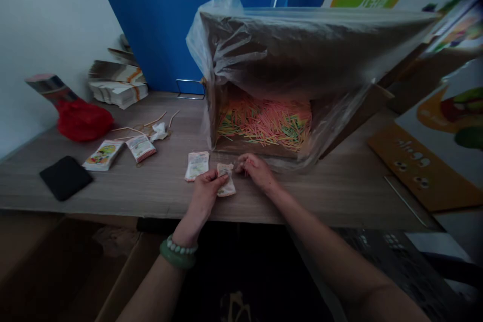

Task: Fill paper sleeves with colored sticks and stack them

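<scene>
My left hand (207, 188) pinches a small white printed packet (227, 188) with a patterned red edge, just above the table. Close to its upper right, my right hand (258, 173) has its fingers pressed together, with a bit of pink showing at the fingertips; it looks like thin sticks. A second white packet (197, 165) lies flat on the table, left of the held one. Behind both hands, a cardboard box lined with clear plastic (317, 50) lies with its opening towards me. Inside is a heap of thin pink, yellow and green sticks (264, 121).
To the left are printed packets (103, 155), another packet (141, 147), rubber bands, a black pad (65, 177) and a red bundle (83, 118). Stacked flat cartons (118, 85) stand behind. At right is a printed carton (426, 171). An open box (68, 266) sits below the table edge.
</scene>
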Tool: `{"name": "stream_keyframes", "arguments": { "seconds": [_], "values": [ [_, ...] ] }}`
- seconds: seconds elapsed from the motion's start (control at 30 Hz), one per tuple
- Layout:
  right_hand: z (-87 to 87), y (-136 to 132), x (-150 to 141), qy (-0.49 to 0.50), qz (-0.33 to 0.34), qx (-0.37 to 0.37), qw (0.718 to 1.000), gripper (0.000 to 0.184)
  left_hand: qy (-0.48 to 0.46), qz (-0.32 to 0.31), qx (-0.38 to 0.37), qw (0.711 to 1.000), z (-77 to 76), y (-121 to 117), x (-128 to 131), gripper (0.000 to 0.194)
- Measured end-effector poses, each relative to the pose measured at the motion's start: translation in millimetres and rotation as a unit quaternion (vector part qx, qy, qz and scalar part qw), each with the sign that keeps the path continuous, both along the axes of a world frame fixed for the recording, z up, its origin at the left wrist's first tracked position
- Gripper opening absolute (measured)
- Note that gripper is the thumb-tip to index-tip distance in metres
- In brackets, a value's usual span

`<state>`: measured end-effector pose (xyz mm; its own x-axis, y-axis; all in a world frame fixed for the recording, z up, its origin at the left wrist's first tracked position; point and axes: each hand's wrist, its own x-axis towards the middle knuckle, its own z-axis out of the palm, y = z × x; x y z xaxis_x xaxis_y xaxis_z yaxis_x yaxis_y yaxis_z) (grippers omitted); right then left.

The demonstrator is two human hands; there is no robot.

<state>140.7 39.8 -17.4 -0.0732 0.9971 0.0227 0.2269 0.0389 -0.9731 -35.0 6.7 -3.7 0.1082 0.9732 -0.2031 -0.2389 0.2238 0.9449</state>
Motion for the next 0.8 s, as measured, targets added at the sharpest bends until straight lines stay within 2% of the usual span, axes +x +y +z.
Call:
{"name": "stream_keyframes", "arguments": {
  "seconds": [0.17, 0.3, 0.4, 0.5, 0.63, 0.8],
  "values": [
    [32.4, -8, 0, 0.14, -0.051, 0.029, 0.988, 0.016, 0.046, -0.021, 0.052, 0.997, -5.4, -6, 0, 0.021],
    [63.5, -22, -16, 0.25, -0.046, 0.07, 0.965, 0.023, 0.107, -0.007, 0.073, 0.992, -2.1, -11, 4, 0.027],
    [76.8, -30, -32, 0.301, -0.048, 0.089, 0.948, 0.026, 0.106, -0.013, 0.074, 0.992, 2.6, -14, 8, 0.026],
    [76.8, -33, -44, 0.312, -0.069, 0.08, 0.944, 0.026, 0.089, -0.026, 0.07, 0.993, 5.3, -16, 10, 0.026],
    [62.9, -36, -47, 0.313, -0.077, 0.049, 0.945, 0.026, 0.06, -0.021, 0.054, 0.997, 8.0, -18, 10, 0.026],
    [48.3, -40, -41, 0.286, -0.036, 0.025, 0.957, 0.024, 0.021, -0.046, 0.033, 0.998, 10.5, -20, 9, 0.022]
  ]
}}
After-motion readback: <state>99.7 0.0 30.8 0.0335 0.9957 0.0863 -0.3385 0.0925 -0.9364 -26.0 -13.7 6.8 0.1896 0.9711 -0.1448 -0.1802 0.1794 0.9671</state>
